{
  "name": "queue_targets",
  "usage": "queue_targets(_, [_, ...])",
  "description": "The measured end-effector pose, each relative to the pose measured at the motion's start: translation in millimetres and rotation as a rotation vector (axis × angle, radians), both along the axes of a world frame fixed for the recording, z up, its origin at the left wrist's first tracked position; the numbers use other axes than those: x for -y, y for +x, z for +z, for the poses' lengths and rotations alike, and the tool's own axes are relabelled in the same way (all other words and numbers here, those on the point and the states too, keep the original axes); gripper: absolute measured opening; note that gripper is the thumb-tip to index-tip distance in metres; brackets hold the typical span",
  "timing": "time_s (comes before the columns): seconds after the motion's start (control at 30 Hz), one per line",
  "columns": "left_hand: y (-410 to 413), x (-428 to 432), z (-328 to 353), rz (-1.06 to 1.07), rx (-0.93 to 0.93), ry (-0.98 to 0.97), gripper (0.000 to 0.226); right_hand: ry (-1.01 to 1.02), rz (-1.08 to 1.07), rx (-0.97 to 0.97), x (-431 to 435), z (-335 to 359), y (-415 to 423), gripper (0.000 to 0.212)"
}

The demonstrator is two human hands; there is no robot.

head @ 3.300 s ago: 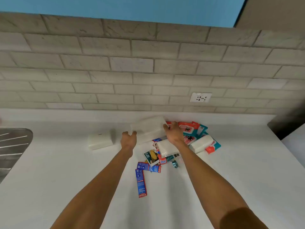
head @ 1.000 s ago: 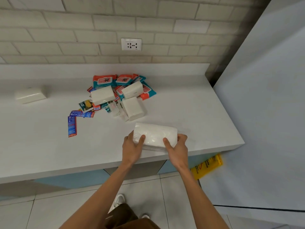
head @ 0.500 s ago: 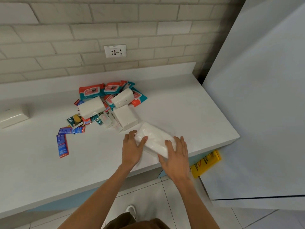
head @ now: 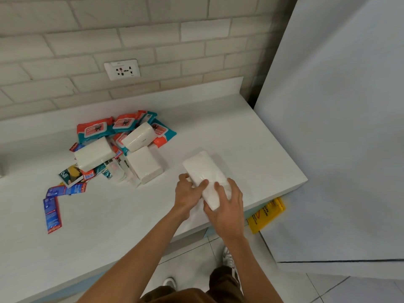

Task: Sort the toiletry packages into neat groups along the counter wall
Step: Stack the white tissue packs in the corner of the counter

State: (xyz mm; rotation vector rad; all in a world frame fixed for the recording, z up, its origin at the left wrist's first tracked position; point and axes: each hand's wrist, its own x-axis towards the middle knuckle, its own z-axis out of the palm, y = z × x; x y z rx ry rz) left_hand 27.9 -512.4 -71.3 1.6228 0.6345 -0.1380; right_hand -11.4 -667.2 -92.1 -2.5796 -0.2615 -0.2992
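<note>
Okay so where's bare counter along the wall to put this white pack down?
Free: the strip by the backsplash between the wipes pile and the counter's right end. Crowded: the pile itself, left of the white pack both hands hold.

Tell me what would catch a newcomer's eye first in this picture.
Probably the two hands, left hand and right hand, pressed on a white tissue pack near the front edge of the counter. Next, the jumbled pile of red and teal wipes packets toward the wall, left of the hands.
</note>
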Motion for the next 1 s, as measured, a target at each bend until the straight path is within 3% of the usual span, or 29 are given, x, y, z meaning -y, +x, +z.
queue_targets(0.2, [63,54,-1,0.021,0.01,0.042,0.074,0.022,0.094,0.018,59,-12,67,0.087])
queue_targets(0.47, [145,120,2,0.127,0.009,0.043,0.068,0.249,0.29,-0.255,139,-4,166,0.092])
queue_targets(0.6, [174,137,3,0.175,-0.003,-0.011,0.063,0.356,0.425,-0.429,166,5,200,0.079])
queue_targets(1.0, [233,170,-9,0.062,-0.025,-0.204,0.059,0.528,0.361,-0.44,188,3,293,0.059])
